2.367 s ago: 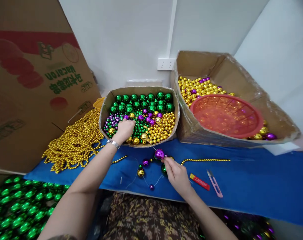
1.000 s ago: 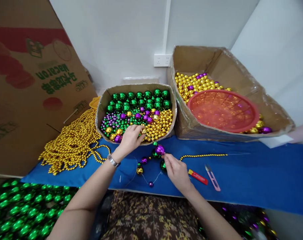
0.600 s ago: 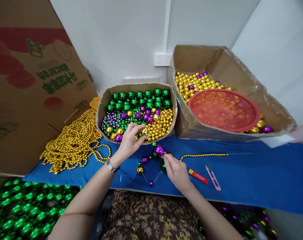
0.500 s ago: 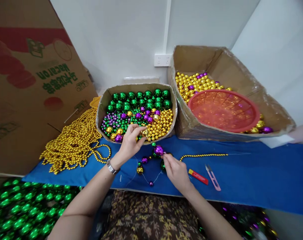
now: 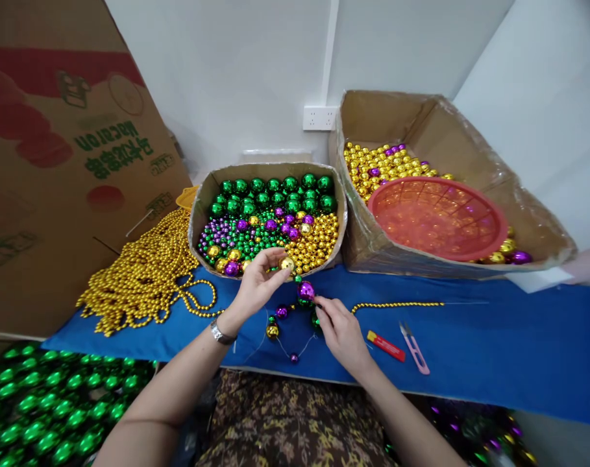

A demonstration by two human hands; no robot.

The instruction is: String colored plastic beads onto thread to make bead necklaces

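Between the thumb and fingers of my left hand [image 5: 259, 282] is a shiny gold bead [image 5: 287, 264], held just over the near rim of the bead box. Directly below it, a small green bead [image 5: 298, 279] and a large purple bead [image 5: 305, 293] hang in line. My right hand [image 5: 341, 331] is pinched at the right side of the purple bead, on the bead string; its exact grip is partly hidden. A thin thread runs on the blue cloth with another purple bead [image 5: 282, 312], a gold bead [image 5: 272, 331] and a small purple bead [image 5: 294, 357].
The bead box [image 5: 342, 227] holds green, purple and gold beads. A larger carton [image 5: 372, 243] contains beads and a red basket [image 5: 494, 220]. Gold bead strands [image 5: 139, 279] lie left. Rightward are a red-yellow cutter [image 5: 386, 346], pink-handled snips [image 5: 416, 353] and a gold strand [image 5: 396, 304].
The gold bead in my left hand has turned and shifted slightly right and down. The large purple bead has moved a little left, with my right fingertips still against it.
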